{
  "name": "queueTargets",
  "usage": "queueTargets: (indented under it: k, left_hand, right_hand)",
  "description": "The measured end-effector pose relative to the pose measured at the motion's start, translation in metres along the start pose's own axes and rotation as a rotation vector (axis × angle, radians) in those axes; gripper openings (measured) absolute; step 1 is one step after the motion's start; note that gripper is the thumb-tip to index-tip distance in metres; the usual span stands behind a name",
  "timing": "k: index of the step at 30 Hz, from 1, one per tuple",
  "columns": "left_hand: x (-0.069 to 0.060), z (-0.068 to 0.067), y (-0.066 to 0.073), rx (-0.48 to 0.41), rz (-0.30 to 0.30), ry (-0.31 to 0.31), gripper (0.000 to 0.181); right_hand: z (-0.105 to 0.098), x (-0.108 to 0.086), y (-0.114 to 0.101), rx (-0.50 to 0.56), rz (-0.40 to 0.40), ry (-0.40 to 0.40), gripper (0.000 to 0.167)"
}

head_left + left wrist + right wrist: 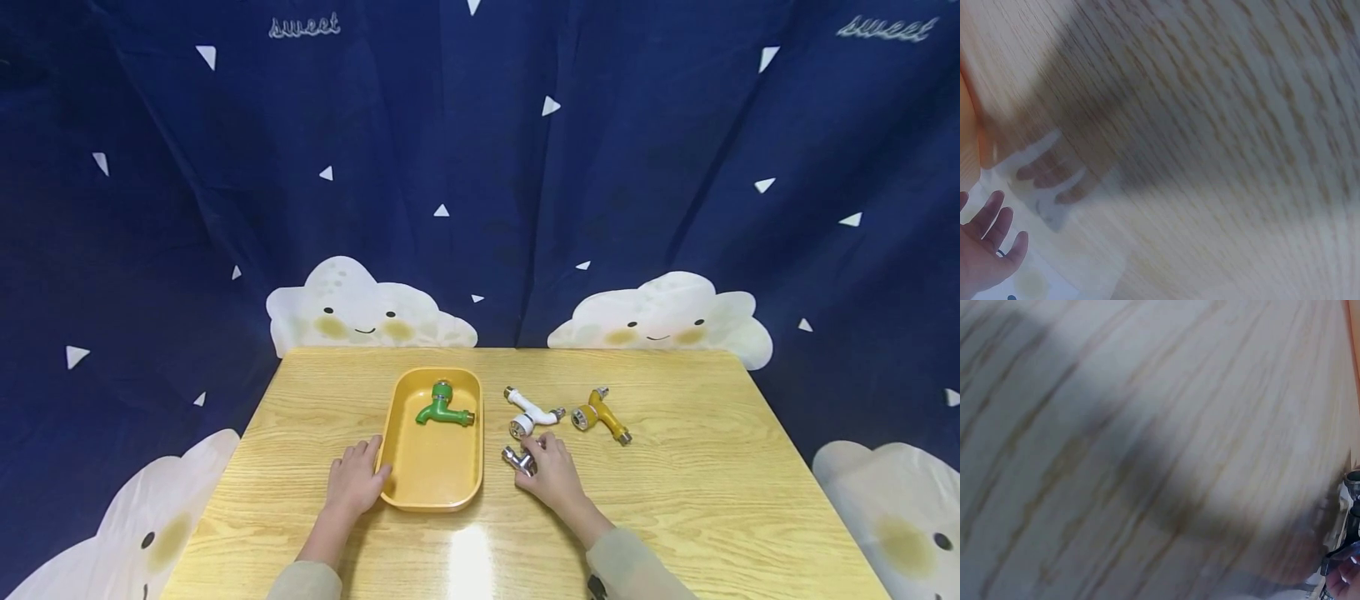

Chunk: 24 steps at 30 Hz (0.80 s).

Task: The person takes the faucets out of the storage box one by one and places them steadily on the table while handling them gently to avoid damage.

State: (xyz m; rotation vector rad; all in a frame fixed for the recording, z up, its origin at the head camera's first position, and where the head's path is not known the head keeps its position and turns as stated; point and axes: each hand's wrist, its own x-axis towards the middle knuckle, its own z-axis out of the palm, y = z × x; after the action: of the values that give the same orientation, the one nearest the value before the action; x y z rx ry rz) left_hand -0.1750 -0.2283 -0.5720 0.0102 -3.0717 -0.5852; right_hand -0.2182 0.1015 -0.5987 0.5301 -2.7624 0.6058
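My left hand point(354, 481) lies against the left side of a yellow tray point(432, 506), its thumb at the rim. In the left wrist view that hand point(988, 247) shows loosely spread fingers. Inside the tray, toward the far end, lies a green faucet point(444, 410). My right hand point(553, 477) pinches a silver faucet point(514, 457) on the table right of the tray, covering part of it. In the right wrist view only a bit of this faucet point(1352, 531) and the fingertips appear at the edge. Just beyond the fingers lies a white faucet point(534, 412).
A yellow faucet point(603, 415) lies right of the white one. Everything stands on a wooden table point(697, 483), with a dark blue curtain point(480, 167) with printed clouds behind it. Light glares off the table's near edge.
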Motion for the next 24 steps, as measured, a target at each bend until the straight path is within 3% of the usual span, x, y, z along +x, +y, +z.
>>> queueTargets:
  k: [11,24]
  left_hand:
    - [0.0002,-0.0012,0.0006,0.008,0.002,0.001,0.052]
    - [0.0004,-0.0013,0.0013,-0.002,-0.012,0.0,0.053]
  right_hand:
    - [-0.0018,-0.0001,-0.0013,-0.013,0.012,-0.034,0.044]
    - [-0.0056,-0.0019,-0.0042,-0.002,0.002,-0.05,0.045]
